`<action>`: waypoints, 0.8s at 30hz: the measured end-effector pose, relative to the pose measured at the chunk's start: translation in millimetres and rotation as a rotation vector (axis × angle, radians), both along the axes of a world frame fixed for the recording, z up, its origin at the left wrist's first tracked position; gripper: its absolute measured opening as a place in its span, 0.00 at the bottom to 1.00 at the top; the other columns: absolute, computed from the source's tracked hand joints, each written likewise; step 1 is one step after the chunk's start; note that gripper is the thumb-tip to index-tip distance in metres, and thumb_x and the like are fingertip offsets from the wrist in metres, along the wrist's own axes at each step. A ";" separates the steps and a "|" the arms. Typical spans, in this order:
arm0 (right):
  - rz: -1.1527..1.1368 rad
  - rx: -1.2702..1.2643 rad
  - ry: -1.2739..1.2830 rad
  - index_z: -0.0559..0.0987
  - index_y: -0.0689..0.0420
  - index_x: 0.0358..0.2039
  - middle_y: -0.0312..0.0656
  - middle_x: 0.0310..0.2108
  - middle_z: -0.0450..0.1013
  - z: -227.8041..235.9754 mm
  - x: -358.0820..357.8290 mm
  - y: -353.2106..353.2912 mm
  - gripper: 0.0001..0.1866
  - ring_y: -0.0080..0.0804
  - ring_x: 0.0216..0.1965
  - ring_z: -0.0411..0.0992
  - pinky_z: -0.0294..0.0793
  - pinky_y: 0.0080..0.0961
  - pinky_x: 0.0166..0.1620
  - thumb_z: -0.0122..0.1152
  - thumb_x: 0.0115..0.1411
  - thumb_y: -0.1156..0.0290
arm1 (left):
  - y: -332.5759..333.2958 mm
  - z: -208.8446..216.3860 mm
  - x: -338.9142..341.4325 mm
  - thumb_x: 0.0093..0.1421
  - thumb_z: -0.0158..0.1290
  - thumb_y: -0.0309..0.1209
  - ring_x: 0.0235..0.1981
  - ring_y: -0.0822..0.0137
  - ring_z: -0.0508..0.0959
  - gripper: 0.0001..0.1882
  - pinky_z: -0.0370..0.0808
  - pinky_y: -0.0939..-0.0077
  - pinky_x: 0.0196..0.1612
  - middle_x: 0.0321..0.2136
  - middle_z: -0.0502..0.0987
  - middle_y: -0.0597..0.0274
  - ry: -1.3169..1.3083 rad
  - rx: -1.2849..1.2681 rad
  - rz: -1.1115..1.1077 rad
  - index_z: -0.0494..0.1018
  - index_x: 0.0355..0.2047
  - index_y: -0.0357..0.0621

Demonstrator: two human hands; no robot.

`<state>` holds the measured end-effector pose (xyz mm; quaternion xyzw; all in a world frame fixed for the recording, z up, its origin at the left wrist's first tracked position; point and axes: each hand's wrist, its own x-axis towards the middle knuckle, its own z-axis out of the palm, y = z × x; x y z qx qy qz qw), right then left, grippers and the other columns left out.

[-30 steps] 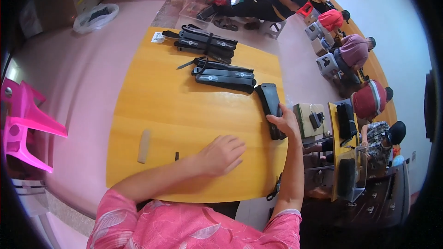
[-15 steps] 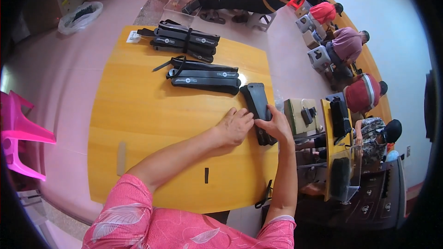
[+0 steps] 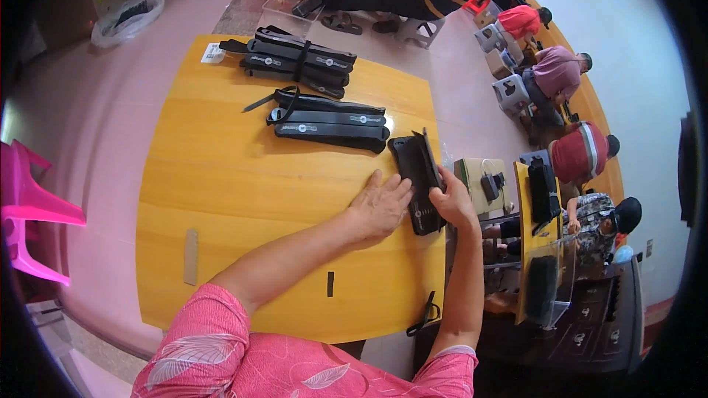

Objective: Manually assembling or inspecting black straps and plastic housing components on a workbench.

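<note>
A small stack of flat black strips (image 3: 417, 210) lies at the right side of the yellow table (image 3: 236, 177). My right hand (image 3: 453, 200) pinches one black strip (image 3: 428, 153) along its right side and holds it tilted up on edge over the stack. My left hand (image 3: 380, 208) rests with fingers stretched out, its fingertips touching the stack's left edge. Farther off lies a pile of black strips (image 3: 332, 130) with pale printing and a loose thin strap. Behind it sits a thicker bundle of black strips (image 3: 295, 66), bound round the middle by a black band.
A white label (image 3: 213, 53) lies by the bundle. Nearer me are a tan strip (image 3: 191, 256), a short black strip (image 3: 330, 284) and a looped black strap (image 3: 425, 315). A pink stool (image 3: 40, 214) stands left. Several people sit at a long bench (image 3: 601, 121) along the right.
My right hand has tipped the top strip up on edge, showing the strips beneath. My left hand's fingers have straightened from a curl, and it has shifted slightly nearer me.
</note>
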<state>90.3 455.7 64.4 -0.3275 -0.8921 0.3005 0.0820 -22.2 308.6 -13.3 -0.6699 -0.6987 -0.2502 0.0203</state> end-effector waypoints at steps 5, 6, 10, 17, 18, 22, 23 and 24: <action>-0.039 0.149 -0.181 0.68 0.65 0.53 0.61 0.33 0.74 8.0 -16.3 -21.8 0.27 0.55 0.37 0.74 0.73 0.37 0.42 0.49 0.50 0.74 | -1.7 -6.5 -1.5 0.62 0.44 0.41 0.61 0.54 0.58 0.24 0.56 0.47 0.57 0.59 0.61 0.51 -0.001 0.075 0.025 0.65 0.55 0.41; -0.039 0.175 -0.197 0.67 0.64 0.53 0.62 0.34 0.73 7.6 -18.5 -23.8 0.27 0.59 0.38 0.73 0.73 0.40 0.42 0.49 0.49 0.75 | -1.2 -7.3 -1.4 0.62 0.44 0.41 0.61 0.54 0.58 0.24 0.56 0.47 0.57 0.59 0.61 0.51 -0.001 0.076 0.027 0.65 0.55 0.41; 0.023 0.280 -0.160 0.66 0.63 0.53 0.65 0.37 0.72 -11.0 -11.5 -13.2 0.27 0.64 0.42 0.70 0.70 0.48 0.44 0.49 0.49 0.77 | 1.7 -5.4 -0.3 0.62 0.44 0.42 0.62 0.53 0.57 0.24 0.55 0.46 0.57 0.60 0.61 0.50 -0.018 0.009 0.006 0.66 0.54 0.41; -0.068 0.190 -0.112 0.67 0.65 0.49 0.62 0.36 0.72 6.2 -2.5 -4.8 0.21 0.62 0.42 0.71 0.70 0.45 0.46 0.43 0.53 0.81 | -1.8 -4.2 -1.8 0.62 0.44 0.43 0.62 0.55 0.58 0.26 0.56 0.48 0.57 0.61 0.60 0.52 -0.011 0.008 0.023 0.65 0.56 0.43; -0.052 0.335 0.057 0.67 0.65 0.47 0.66 0.34 0.72 6.1 5.8 1.0 0.18 0.65 0.41 0.71 0.72 0.46 0.41 0.46 0.54 0.81 | -0.7 -5.1 -0.8 0.62 0.44 0.43 0.62 0.55 0.58 0.26 0.56 0.48 0.57 0.61 0.60 0.52 -0.013 0.011 0.021 0.65 0.56 0.43; -0.178 0.324 0.023 0.67 0.69 0.46 0.67 0.33 0.72 26.6 4.5 -1.1 0.17 0.66 0.39 0.71 0.71 0.49 0.40 0.44 0.54 0.82 | -0.5 -8.0 -2.3 0.62 0.44 0.43 0.62 0.56 0.58 0.27 0.56 0.49 0.57 0.61 0.60 0.53 0.029 0.001 0.034 0.64 0.58 0.43; -0.215 0.354 -0.063 0.67 0.68 0.44 0.67 0.32 0.71 22.0 -4.4 -10.0 0.16 0.66 0.38 0.70 0.71 0.50 0.40 0.45 0.54 0.82 | -1.5 -7.4 -2.7 0.62 0.44 0.43 0.62 0.56 0.59 0.27 0.56 0.49 0.57 0.61 0.60 0.54 0.041 -0.013 0.046 0.64 0.58 0.43; -0.258 0.390 -0.152 0.67 0.68 0.43 0.67 0.31 0.71 22.3 -7.0 -14.8 0.14 0.67 0.37 0.70 0.70 0.51 0.40 0.46 0.54 0.81 | -1.4 -5.7 -1.1 0.62 0.44 0.43 0.62 0.56 0.59 0.27 0.56 0.49 0.57 0.61 0.60 0.54 0.040 -0.009 0.041 0.64 0.58 0.43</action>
